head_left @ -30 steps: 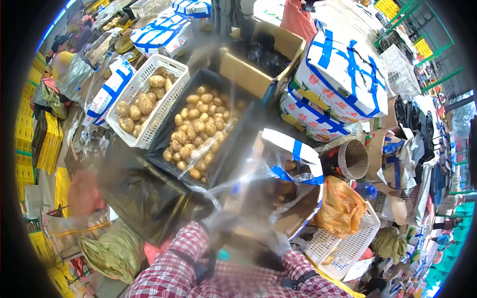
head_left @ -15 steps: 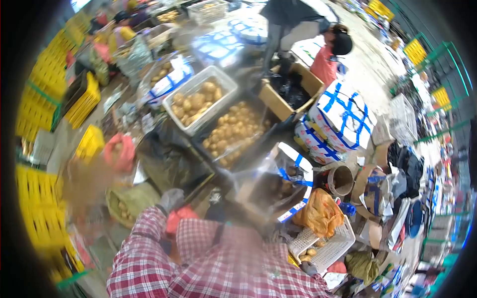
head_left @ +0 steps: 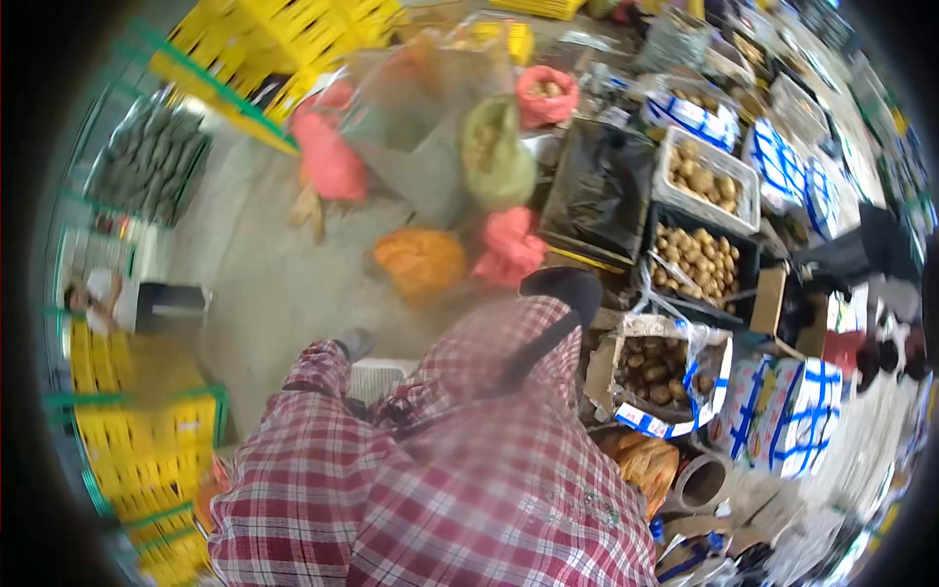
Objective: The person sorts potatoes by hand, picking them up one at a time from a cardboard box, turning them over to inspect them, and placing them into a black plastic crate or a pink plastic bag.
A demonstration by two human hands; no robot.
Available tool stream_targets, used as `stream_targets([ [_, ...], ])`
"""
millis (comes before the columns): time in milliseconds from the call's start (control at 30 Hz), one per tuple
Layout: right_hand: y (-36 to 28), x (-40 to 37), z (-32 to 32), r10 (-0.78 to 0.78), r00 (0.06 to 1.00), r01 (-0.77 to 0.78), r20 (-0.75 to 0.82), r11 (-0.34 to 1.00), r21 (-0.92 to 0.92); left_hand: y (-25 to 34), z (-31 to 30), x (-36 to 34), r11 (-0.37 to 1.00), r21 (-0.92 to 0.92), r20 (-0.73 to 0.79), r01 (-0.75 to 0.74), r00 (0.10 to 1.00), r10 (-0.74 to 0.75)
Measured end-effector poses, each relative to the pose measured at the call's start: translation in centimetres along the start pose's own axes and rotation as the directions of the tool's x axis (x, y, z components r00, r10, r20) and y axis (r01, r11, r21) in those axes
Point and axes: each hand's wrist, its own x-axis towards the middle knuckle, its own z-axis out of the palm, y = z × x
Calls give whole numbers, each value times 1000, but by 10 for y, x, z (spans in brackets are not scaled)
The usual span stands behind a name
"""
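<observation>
Low in the near middle, a red-and-white checked shirt (head_left: 469, 489) fills the view, with both sleeves reaching away from it. The left hand (head_left: 354, 344), in a grey glove, hangs over the pale concrete floor (head_left: 264, 284), just beyond a white slatted plastic crate (head_left: 383, 378). It is blurred and half hidden by the cuff, so I cannot tell how far it is open or whether it grips anything. The right hand (head_left: 564, 291) shows only as a dark rounded shape at the end of the right sleeve, and its fingers cannot be made out either. Just right of it stands an open brown cardboard box of potatoes lined with clear plastic (head_left: 653, 367). Beyond that box sits a black crate of small potatoes (head_left: 699, 259), and farther off a white mesh basket of larger potatoes (head_left: 709, 181). A black plastic sheet (head_left: 597, 191) lies to the far side of the right hand, with a pink net sack (head_left: 509, 245) and an orange net sack (head_left: 421, 259) to its left.
</observation>
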Motion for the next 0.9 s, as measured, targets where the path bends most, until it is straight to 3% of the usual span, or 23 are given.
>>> stream_targets([
  [67, -48, 7, 11, -66, 996, 66, 57, 998, 1, -35, 5, -44, 989, -22, -2, 147, 989, -147],
  [100, -73, 4, 20, -107, 990, 105, 96, 994, 21, -45, 5, -57, 989, 11, 5, 147, 989, -147],
  [167, -112, 9, 38, -149, 945, 106, 290, 982, 160, -94, 19, -36, 930, 314, 30, -189, 981, 189],
  [200, -123, 19, 45, -125, 886, -21, 447, 951, 309, -90, 22, -40, 947, 233, 14, -220, 975, 223],
  [233, -141, 8, 67, -210, 941, 217, 264, 976, 1, -84, 24, -47, 956, 150, -3, -252, 967, 255],
  [267, -148, 0, 88, -242, 938, 258, 248, 965, -34, -77, 26, -53, 956, 69, -20, -286, 957, 288],
  [300, -154, -5, 106, -274, 933, 296, 234, 953, -66, -61, 26, -65, 940, -299, -35, -163, 986, 160],
  [333, -159, -12, 126, -306, 927, 332, 218, 938, -95, -54, 21, -70, 780, -625, 0, -35, 999, 44],
  [400, -160, -20, 163, -284, 950, 300, 131, 946, -125, -63, 12, -64, 723, -691, -33, -25, 999, 3],
  [467, -159, -22, 187, -267, 951, 292, 153, 940, -175, -94, 14, -49, 746, -656, -134, -117, 990, 38],
  [533, -157, -24, 218, -246, 951, 287, 185, 928, -239, -118, 0, -36, 797, -597, -101, -93, 994, 40],
  [600, -159, -28, 251, -246, 945, 302, 215, 908, -290, -80, -29, -83, 989, -140, -112, -54, 993, 39],
  [633, -159, -30, 270, -243, 942, 309, 232, 896, -318, -93, -31, -75, 974, -217, -132, -64, 991, 36],
  [733, -165, -42, 332, -242, 932, 339, 271, 848, -408, -154, -31, -27, 825, -547, -137, -138, 988, 75],
  [800, -169, -53, 378, -250, 924, 364, 291, 807, -464, -223, -27, 37, 301, -953, -12, -29, 998, 57],
  [867, -171, -64, 429, -262, 914, 394, 309, 756, -522, -195, -62, 15, 682, -729, -134, -61, 990, -54],
  [900, -172, -69, 458, -272, 908, 411, 319, 728, -548, -194, -83, 12, 739, -671, -126, -59, 991, -36],
])
